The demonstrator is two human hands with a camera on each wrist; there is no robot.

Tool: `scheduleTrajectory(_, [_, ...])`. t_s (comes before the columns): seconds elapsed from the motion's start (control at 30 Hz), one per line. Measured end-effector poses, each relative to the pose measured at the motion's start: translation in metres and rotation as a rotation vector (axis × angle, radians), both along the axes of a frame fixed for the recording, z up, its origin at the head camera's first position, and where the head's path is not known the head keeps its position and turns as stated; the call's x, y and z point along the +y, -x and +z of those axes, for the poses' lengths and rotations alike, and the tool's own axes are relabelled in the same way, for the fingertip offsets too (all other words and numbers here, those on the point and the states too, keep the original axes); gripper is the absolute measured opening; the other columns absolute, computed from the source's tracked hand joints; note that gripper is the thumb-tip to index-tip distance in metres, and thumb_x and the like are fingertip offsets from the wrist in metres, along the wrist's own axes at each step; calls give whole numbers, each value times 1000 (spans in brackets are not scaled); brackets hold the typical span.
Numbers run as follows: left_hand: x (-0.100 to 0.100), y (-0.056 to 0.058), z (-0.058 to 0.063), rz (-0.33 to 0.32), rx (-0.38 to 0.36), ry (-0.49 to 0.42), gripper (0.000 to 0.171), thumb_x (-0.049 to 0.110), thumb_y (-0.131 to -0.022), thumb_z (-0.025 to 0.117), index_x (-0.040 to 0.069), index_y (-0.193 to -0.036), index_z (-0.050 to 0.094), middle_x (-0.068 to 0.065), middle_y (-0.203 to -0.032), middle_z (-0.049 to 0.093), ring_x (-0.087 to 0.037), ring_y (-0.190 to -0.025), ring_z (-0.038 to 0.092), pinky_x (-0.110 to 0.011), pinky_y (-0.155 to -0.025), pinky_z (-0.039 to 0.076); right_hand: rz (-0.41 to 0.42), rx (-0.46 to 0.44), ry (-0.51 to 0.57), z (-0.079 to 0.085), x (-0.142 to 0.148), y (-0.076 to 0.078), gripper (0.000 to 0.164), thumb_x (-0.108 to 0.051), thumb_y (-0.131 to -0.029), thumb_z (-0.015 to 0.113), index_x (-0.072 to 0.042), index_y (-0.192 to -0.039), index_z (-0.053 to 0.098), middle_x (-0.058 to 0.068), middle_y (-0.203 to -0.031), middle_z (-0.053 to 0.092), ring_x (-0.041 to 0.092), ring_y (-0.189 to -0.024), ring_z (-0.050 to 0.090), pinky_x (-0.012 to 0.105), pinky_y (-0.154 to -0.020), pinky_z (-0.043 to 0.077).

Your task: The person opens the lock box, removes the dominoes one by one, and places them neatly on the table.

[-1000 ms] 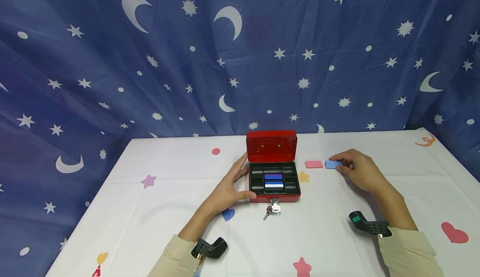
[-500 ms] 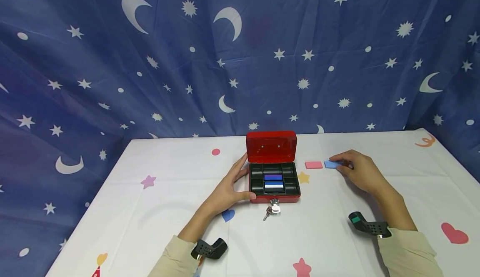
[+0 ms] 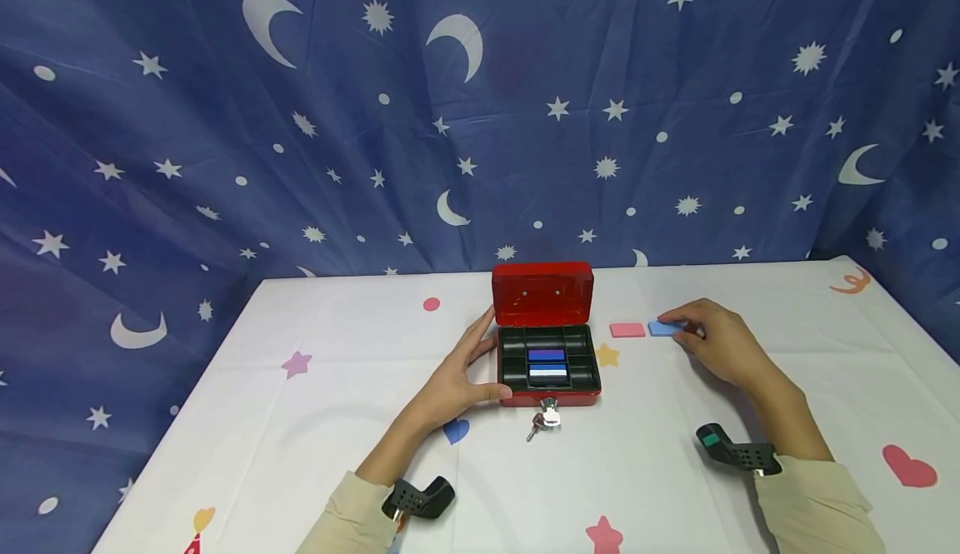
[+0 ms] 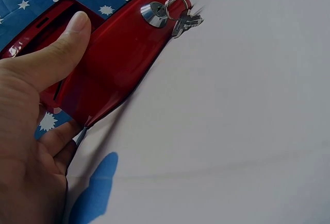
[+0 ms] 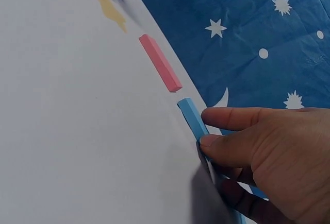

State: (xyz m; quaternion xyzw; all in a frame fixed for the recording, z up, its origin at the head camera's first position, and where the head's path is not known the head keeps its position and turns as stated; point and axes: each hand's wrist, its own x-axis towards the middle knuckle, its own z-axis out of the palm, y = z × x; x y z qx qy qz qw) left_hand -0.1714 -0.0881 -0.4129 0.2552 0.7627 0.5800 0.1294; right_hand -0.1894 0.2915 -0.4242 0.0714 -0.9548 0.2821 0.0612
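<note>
A red cash box (image 3: 577, 399) stands with its lid (image 3: 543, 294) raised in the middle of the table. My left hand (image 3: 450, 383) grips its left side, the thumb over the front corner and the fingers reaching toward the back. Inside the black divided tray (image 3: 514, 375), a blue-purple block (image 3: 547, 354) and a blue-and-white block (image 3: 547, 370) lie in the middle column. On the right, my right hand (image 3: 723, 341) pinches a light blue block (image 5: 191, 113) between thumb and forefinger, low at the tablecloth. Its far end is hidden by the fingers. A pink block (image 3: 627, 331) lies just left of it, nearly in line.
A silver lock (image 3: 551, 414) with keys (image 3: 535, 427) hangs at the box's front. The white tablecloth (image 3: 300, 454) bears printed stars and hearts. Behind the table's back edge hangs a blue curtain (image 3: 337, 121) with moons and stars.
The light blue block has shifted very slightly left, toward the pink block, with my right hand on it. My left hand and the cash box have stayed in place.
</note>
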Motion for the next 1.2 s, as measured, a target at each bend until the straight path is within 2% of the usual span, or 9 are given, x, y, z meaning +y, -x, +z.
scheduleTrajectory(0.17, [0,1,-2,0,1,-8,103,6,-77,79,22,-155,13,0,-158,13,-26,-137,33,-49,-113,17,1,3,-1,5,-1,-1,30,6,-82,67,-1,-111,69,20,-106,58,29,-82,50,41,-69,44])
scheduleTrajectory(0.43, [1,1,-2,-1,-3,-17,104,5,-77,79,22,-155,13,0,-158,12,-26,-137,32,-49,-113,17,-25,23,8,16,-2,-4,29,-1,-83,69,-1,-112,69,15,-93,59,26,-75,49,32,-58,39])
scheduleTrajectory(0.67, [0,1,-1,2,-6,-6,103,6,-77,79,22,-155,13,-1,-158,12,-25,-137,32,-48,-113,17,-1,108,23,28,-5,-4,25,-3,-86,68,-4,-111,70,11,-96,65,24,-78,52,33,-60,41])
scheduleTrajectory(0.8, [0,0,-1,3,-8,-2,103,7,-77,79,22,-155,13,0,-158,12,-25,-137,32,-47,-113,17,18,157,33,35,-9,-5,23,-4,-86,68,-6,-109,70,7,-92,67,23,-78,55,32,-60,42])
scheduleTrajectory(1.03, [0,0,0,6,-5,1,103,7,-77,78,22,-155,13,-1,-158,13,-25,-137,32,-49,-113,17,28,172,38,46,-16,-7,21,-6,-87,69,-7,-108,71,4,-87,67,20,-75,55,29,-65,46])
scheduleTrajectory(1.2, [1,0,0,6,-2,0,102,6,-78,78,21,-155,13,-1,-158,12,-25,-137,33,-49,-113,16,31,176,25,52,-20,-9,21,-6,-87,68,-8,-108,71,4,-88,66,19,-78,54,32,-67,46])
